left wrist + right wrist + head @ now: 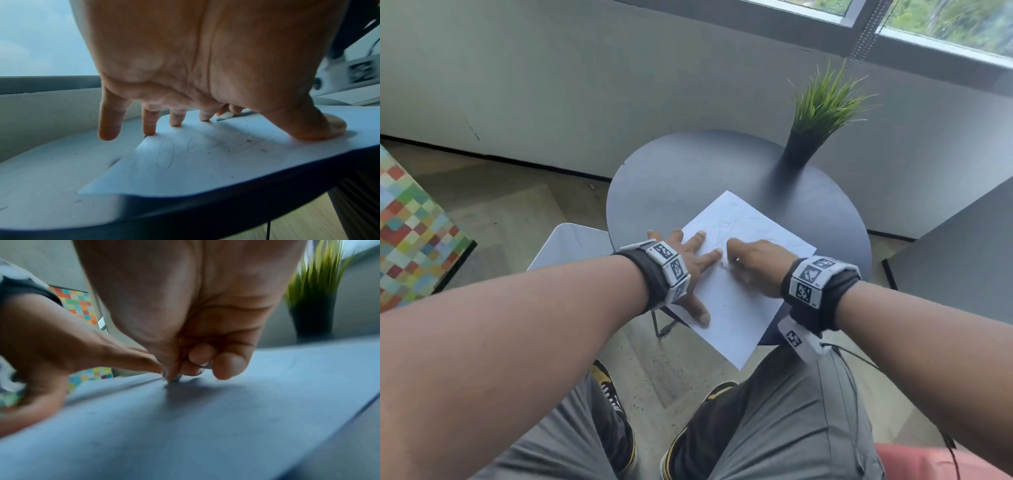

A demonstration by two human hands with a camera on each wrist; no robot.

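Note:
A white sheet of paper [736, 308] with faint pencil lines lies on a round dark table [674, 178], its near corner hanging over the edge. My left hand [690, 260] lies flat on the sheet's left side, fingers [174, 120] spread and straight, thumb [320, 128] pressed down. My right hand [748, 262] is curled just right of it, its fingers [230, 365] pinching a small white eraser-like piece [225, 115] against the paper [205, 426]. The piece is mostly hidden in the right wrist view, which is blurred.
A grassy green plant in a black pot [803, 147] stands at the table's far right. A white chair seat [571, 243] sits left of the table, a multicoloured checked block [410, 233] further left. A grey panel [962, 253] rises on the right. My knees are below the table.

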